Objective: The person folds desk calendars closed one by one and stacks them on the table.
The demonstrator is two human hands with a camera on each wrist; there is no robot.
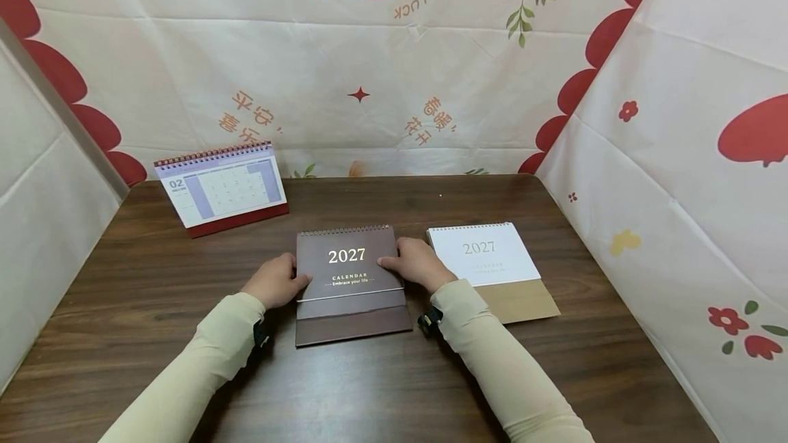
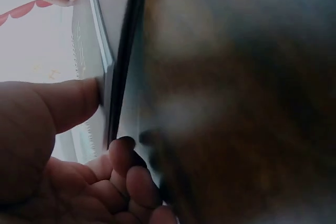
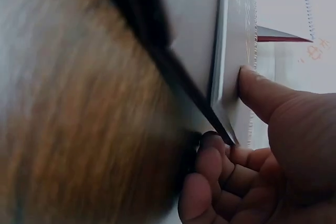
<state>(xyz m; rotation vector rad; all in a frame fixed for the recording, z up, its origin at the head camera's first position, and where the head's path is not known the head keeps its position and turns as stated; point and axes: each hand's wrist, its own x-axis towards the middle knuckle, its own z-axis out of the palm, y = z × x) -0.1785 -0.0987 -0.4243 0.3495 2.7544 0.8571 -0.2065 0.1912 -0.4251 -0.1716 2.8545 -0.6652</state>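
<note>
A dark brown 2027 desk calendar (image 1: 348, 272) lies in the middle of the table, its spiral binding toward the back wall and its base flap toward me. My left hand (image 1: 278, 281) holds its left edge, thumb on the cover and fingers curled at the underside, as the left wrist view shows. On the opposite edge my right hand (image 1: 418, 262) grips it the same way, with the thumb (image 3: 262, 90) pressing the cover. Close beyond that hand sits a white 2027 desk calendar (image 1: 486, 251) with a tan base.
At the back left stands an upright desk calendar (image 1: 230, 183) with a purple-and-white month page and a red base. The wooden table (image 1: 351, 395) meets a printed cloth wall (image 1: 345, 53) behind, with more cloth at both sides.
</note>
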